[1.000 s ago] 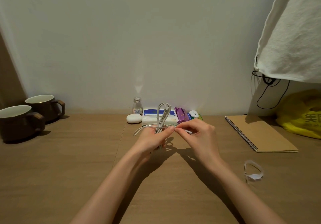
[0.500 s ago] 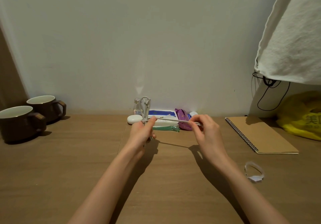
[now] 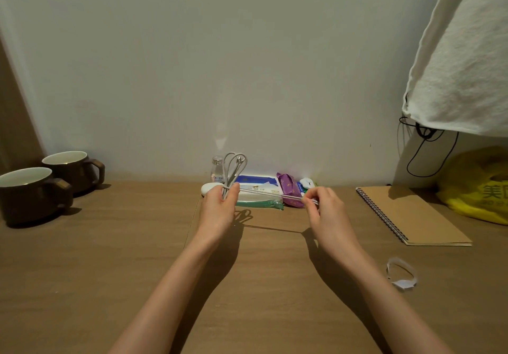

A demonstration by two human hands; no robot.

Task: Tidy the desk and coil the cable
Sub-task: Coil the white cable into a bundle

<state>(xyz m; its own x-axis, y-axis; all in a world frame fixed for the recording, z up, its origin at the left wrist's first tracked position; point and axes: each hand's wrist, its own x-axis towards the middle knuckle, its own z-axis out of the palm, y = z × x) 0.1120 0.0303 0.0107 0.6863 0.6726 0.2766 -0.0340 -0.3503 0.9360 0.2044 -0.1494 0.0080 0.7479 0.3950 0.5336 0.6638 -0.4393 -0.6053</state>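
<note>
A grey-white cable (image 3: 233, 171) is folded into a bundle of loops that stick up above my left hand (image 3: 219, 210), which grips the bundle at its waist over the middle of the wooden desk (image 3: 137, 243). One free strand runs taut from the bundle to the right, and my right hand (image 3: 325, 215) pinches its end between thumb and fingers. Both hands hover above the desk, roughly a hand's width apart from each other.
Two brown mugs (image 3: 41, 188) stand at the left. Along the wall lie a small glass bottle (image 3: 217, 168), a white case (image 3: 210, 188), tissue packs (image 3: 258, 193) and a purple packet (image 3: 288, 188). A spiral notebook (image 3: 409, 213), yellow bag (image 3: 478, 186) and paper scrap (image 3: 401, 272) sit right.
My hands moved apart: the left carried the bundle leftward, the right pulled the free strand out to the right until taut. In the last half second the pull widened slightly.
</note>
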